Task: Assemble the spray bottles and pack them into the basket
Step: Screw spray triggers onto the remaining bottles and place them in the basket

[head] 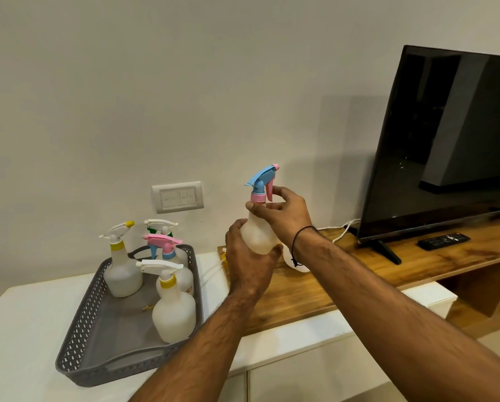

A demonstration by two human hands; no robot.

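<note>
I hold a translucent white spray bottle (257,233) upright in the air above the wooden shelf. My left hand (250,256) grips its body from below. My right hand (283,213) pinches the neck just under the pink collar of the blue spray head (262,181), which sits on the bottle and has a pink trigger. To the left, the grey perforated basket (80,329) holds several upright bottles: one with a yellow collar at the back left (121,271), one at the front (173,311), a pink-and-blue-headed one (164,246) and a green-collared one behind it.
The basket stands on a white cabinet top (25,329). A wooden shelf (359,271) to the right carries a black TV (446,140), a remote (443,240) and a white cable. A wall switch plate (177,197) is behind the basket. Loose parts lie partly hidden behind my left hand.
</note>
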